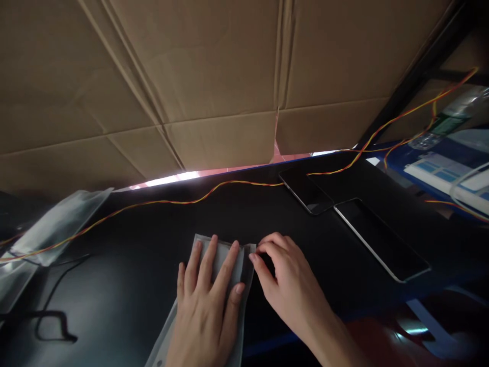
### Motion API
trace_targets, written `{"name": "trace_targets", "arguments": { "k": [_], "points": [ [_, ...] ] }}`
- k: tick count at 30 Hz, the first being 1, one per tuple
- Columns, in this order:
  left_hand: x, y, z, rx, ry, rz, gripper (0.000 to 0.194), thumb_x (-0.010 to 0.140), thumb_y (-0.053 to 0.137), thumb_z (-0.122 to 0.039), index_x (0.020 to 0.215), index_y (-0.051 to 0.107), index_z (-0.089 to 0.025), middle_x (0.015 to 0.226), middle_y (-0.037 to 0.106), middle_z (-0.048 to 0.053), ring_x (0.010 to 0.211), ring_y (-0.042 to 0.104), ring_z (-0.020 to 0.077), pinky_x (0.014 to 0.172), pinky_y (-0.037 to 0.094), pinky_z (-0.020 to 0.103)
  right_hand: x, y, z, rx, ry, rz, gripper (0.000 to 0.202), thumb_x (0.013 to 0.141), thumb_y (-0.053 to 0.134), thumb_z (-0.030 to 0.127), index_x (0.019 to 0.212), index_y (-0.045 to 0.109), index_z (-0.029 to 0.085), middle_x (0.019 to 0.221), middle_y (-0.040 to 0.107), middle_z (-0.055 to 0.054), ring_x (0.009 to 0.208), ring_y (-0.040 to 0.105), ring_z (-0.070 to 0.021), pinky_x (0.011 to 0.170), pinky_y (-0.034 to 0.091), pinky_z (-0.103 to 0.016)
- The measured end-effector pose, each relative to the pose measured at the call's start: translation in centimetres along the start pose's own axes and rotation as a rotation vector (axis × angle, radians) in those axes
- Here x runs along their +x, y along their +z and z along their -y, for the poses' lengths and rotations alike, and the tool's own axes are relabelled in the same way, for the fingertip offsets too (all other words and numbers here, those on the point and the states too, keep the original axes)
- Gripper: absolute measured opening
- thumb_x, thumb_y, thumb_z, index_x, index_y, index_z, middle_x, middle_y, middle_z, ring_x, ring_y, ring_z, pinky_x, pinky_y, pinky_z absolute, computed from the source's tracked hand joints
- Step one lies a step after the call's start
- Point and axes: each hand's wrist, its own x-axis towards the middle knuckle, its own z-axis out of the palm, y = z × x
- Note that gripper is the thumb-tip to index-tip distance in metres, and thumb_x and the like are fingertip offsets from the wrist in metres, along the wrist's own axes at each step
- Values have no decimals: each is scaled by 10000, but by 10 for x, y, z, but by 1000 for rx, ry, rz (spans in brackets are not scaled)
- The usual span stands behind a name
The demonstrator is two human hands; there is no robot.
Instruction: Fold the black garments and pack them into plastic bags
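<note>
- In the head view, we see our left hand (208,306) laid flat, fingers spread, pressing on a translucent plastic bag (221,257) and gripping nothing.
- Our right hand (292,285) is curled, thumb and forefinger nearly together at the bag's far right corner, which we seem to pinch between them.
- The bag lies on the black table (153,244) straight in front of us, its near end running out of view at the bottom.
- To the right of our hands we have two dark-screened phones: a smaller one (307,191) farther off, and a larger one (382,239) with a pale edge. Their neighbouring corners are so close that we cannot tell whether they touch.
- A twisted red-and-yellow wire (233,182) crosses beyond our hands and passes under the smaller phone's far end.
- At our left, the wire runs over another plastic bag (64,219).
- Brown cardboard (214,66) rises behind the table.
- At far right we see a clear bottle (445,122) with a green label.
</note>
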Motion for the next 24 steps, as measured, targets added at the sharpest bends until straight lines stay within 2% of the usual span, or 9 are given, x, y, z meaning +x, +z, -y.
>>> {"name": "trace_targets", "arguments": {
  "k": [6,9,11,13,14,16,17,19,24],
  "points": [
    [-2,-1,-3,-150,-132,-62,633,1137,411,-230,1733,320,-423,1780,410,69,1693,307,369,1237,464,752,6,2,16,183,74,73,206,1123,586,274,920,612,248,991,683,-6,847,696,-151,760,571,-286],
    [-2,-11,6,-180,-113,-49,597,1139,406,-252,1706,361,-433,1724,494,62,1657,388,348,1230,488,723,3,-1,22,233,101,103,217,1138,557,278,927,597,249,1014,666,5,819,679,-123,730,554,-252],
    [2,-22,15,-214,-61,0,520,1142,410,-305,1640,446,-448,1666,569,50,1627,442,355,1205,492,753,2,-9,24,252,90,141,201,1133,561,260,935,595,251,1025,661,13,854,684,-123,770,556,-254],
    [14,-34,24,-253,-34,52,402,1138,433,-362,1510,572,-424,1594,638,42,1605,470,379,1225,378,847,2,-19,27,268,54,220,158,1122,575,231,971,610,259,1046,664,22,908,694,-130,837,555,-267],
    [22,-39,26,-269,-36,80,340,1134,451,-383,1421,632,-399,1521,689,35,1564,518,380,1242,293,880,2,-24,28,275,37,261,141,1119,578,221,992,617,265,1063,667,25,930,696,-132,861,551,-275],
    [39,-43,26,-299,-36,138,269,1129,459,-395,1159,718,-330,1215,796,1,1294,716,316,1266,262,846,2,-29,31,286,24,304,131,1121,568,216,1013,618,271,1090,665,25,952,690,-136,879,541,-288],
    [46,-42,24,-308,-39,156,312,1132,438,-386,1020,714,-293,1031,792,-18,1094,765,263,1267,308,795,2,-30,32,292,33,304,132,1121,564,221,1009,614,270,1090,661,23,945,684,-136,869,537,-290],
    [54,-36,18,-313,-66,144,429,1141,371,-362,816,628,-249,780,695,-34,794,711,198,1200,430,688,-1,-25,34,304,65,268,143,1118,557,233,987,602,264,1067,648,19,904,668,-135,826,533,-290],
    [51,-22,10,-306,-198,95,456,1143,305,-373,780,551,-249,745,642,20,756,627,258,956,486,592,-12,-7,34,331,111,145,170,1107,537,233,944,577,253,1023,625,12,842,653,-128,769,520,-294]
  ]
}}
